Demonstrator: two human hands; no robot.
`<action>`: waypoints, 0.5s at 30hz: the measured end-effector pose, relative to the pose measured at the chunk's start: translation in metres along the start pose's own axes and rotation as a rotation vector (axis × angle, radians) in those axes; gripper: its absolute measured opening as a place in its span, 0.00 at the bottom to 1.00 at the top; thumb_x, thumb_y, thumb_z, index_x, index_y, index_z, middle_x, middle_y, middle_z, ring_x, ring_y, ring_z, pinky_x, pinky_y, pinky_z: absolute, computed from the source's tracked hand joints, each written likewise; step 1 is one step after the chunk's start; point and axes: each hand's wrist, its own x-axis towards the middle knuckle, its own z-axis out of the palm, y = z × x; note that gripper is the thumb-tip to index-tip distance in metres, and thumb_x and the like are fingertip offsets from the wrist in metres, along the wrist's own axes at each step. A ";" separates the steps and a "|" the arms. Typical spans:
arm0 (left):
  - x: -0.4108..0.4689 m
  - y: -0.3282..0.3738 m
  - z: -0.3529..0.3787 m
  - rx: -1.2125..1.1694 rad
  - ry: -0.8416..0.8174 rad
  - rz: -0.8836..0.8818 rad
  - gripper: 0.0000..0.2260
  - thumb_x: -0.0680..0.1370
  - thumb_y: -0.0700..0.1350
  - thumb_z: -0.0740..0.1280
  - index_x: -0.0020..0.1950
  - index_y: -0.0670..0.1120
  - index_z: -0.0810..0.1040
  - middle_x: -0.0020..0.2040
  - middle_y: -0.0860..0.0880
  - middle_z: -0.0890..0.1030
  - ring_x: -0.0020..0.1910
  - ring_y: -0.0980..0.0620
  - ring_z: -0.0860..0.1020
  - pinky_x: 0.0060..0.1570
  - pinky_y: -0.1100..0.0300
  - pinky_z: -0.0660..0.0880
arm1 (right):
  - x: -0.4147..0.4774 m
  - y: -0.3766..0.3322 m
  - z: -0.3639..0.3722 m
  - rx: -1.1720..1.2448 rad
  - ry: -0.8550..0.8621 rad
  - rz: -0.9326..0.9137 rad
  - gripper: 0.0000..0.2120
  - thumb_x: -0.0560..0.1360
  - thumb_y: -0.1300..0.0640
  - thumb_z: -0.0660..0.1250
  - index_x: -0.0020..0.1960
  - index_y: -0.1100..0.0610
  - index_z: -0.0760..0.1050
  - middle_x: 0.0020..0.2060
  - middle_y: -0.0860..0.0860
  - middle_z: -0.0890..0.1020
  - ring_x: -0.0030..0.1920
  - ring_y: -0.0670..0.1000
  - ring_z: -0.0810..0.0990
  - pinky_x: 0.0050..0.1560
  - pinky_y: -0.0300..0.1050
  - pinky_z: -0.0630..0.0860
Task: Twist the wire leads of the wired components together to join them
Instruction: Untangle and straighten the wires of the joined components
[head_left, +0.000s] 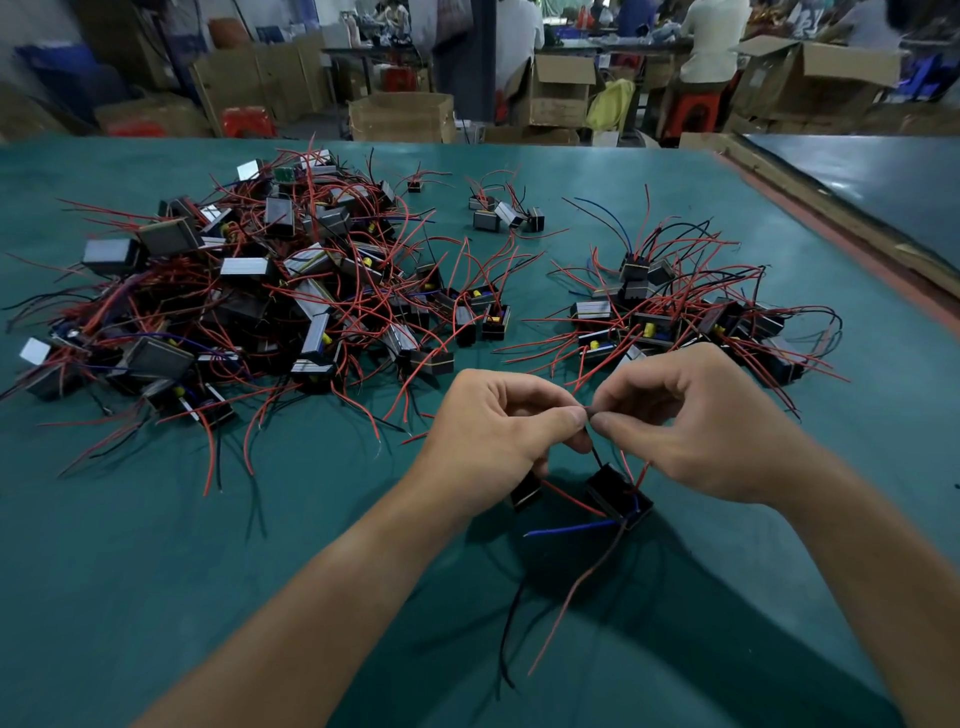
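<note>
A: Where are the hands?
B: Both are over the green table mat (208, 571), near its middle. The left hand (498, 431) and the right hand (691, 431) meet fingertip to fingertip.
A: Holding what?
B: The wire leads (588, 412), a dark strand between them. Each hand pinches it between thumb and forefinger with the other fingers curled in, and the 2 pinches touch.
A: And the parts being joined?
B: 2 of them, just below the hands. The right component (615, 493) is a black box, tilted, with a thin black lead running up to the pinch. The left component (525, 491) is half hidden under the left palm. I cannot tell whether either rests on the mat.
A: Any loose ends?
B: A blue wire (571, 529) pokes out leftward from the right component. A long red wire (569, 603) and a black wire (511, 623) trail toward the camera.
A: What else is on the table?
B: A big pile (249, 301) of the same boxes with tangled red leads on the left, a smaller pile (691, 312) just beyond the right hand, and a small cluster (504, 213) farther back between them.
A: Past the table?
B: Cardboard boxes (400, 117) on the floor and seated people (711, 41) at benches, blurred
</note>
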 end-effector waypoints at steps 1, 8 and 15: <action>0.000 0.000 0.000 -0.010 -0.002 -0.008 0.09 0.75 0.36 0.71 0.37 0.45 0.84 0.33 0.45 0.84 0.23 0.56 0.69 0.26 0.64 0.70 | 0.000 0.001 0.000 0.001 -0.002 -0.007 0.07 0.73 0.64 0.72 0.38 0.55 0.82 0.29 0.56 0.81 0.29 0.59 0.78 0.30 0.57 0.75; -0.001 0.004 -0.003 -0.077 -0.044 -0.067 0.09 0.76 0.35 0.69 0.36 0.44 0.83 0.31 0.45 0.82 0.23 0.55 0.69 0.26 0.67 0.69 | 0.000 0.004 -0.001 -0.002 0.047 -0.069 0.07 0.71 0.61 0.76 0.39 0.52 0.81 0.30 0.52 0.81 0.30 0.57 0.78 0.31 0.57 0.76; -0.001 0.005 -0.005 -0.080 -0.071 -0.112 0.06 0.76 0.35 0.69 0.39 0.40 0.82 0.31 0.46 0.82 0.23 0.56 0.70 0.25 0.68 0.69 | -0.001 0.002 0.000 -0.009 0.103 -0.119 0.03 0.71 0.58 0.76 0.41 0.53 0.82 0.32 0.51 0.82 0.30 0.57 0.79 0.32 0.56 0.76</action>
